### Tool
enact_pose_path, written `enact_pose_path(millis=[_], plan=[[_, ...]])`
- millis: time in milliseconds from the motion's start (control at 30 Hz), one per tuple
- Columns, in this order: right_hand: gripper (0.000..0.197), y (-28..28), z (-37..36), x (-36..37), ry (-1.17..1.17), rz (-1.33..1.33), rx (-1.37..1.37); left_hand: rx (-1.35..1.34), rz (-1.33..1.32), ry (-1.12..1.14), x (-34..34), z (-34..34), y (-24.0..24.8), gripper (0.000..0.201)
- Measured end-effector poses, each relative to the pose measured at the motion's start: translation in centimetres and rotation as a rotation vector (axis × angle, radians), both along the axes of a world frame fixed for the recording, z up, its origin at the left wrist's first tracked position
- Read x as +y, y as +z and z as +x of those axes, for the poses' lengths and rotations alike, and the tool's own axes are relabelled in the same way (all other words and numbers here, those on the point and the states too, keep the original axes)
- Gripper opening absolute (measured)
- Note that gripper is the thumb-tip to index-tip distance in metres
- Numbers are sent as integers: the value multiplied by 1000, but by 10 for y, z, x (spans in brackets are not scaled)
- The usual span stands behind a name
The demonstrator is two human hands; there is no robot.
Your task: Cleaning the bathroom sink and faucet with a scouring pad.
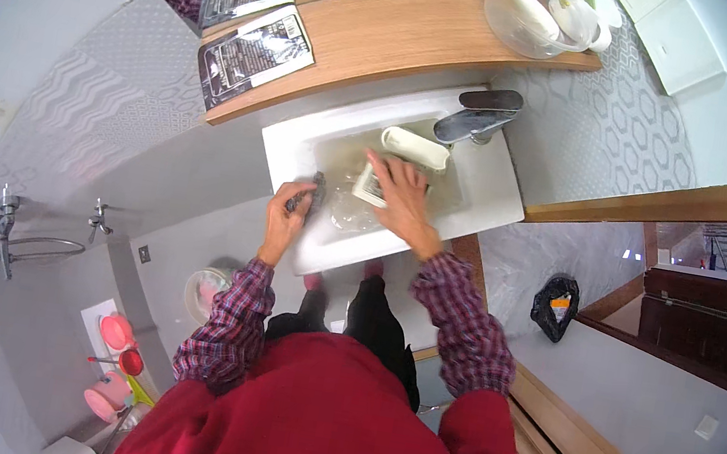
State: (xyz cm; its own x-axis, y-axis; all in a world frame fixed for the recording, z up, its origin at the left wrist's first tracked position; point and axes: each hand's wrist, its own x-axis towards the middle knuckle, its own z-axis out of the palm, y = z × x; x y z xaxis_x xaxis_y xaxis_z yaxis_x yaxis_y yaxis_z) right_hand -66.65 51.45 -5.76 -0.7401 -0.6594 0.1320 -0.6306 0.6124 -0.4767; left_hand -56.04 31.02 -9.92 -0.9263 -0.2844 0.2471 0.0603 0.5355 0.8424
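Note:
A white sink (289, 156) holds water at the bottom. Inside it, my right hand (401, 197) grips a small cream plastic piece (371, 188) with a raised rim and a darker middle; my fingers cover much of it. Just beyond lies a longer cream plastic box (416, 150), touched by neither hand. At the sink's left rim, my left hand (289, 204) pinches a dark grey, rough-looking scouring pad (318, 189). A dark single-lever faucet (478, 117) stands at the far right corner of the sink.
Above the sink runs a wooden shelf (394, 34) with a black-and-white packet (257, 56) and a clear tub (528, 27) of white items. A wall tap (2, 227) is at left. A pail (206, 292) and a black-lined bin (554, 307) stand on the floor.

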Motion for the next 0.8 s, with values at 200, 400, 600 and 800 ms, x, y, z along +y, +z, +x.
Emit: enact_pose_path(millis=[200, 400, 600, 800], plan=[[96, -18, 22, -91, -173, 52, 86, -353, 723, 56, 0, 4, 18, 21], [93, -8, 36, -101, 64, -108, 33, -392, 857, 201, -17, 14, -2, 22], [78, -28, 8, -81, 192, -383, -417, -75, 977, 457, -39, 18, 2, 21], [43, -191, -7, -56, -494, -624, -996, -33, 1043, 386, -32, 7, 23, 22]])
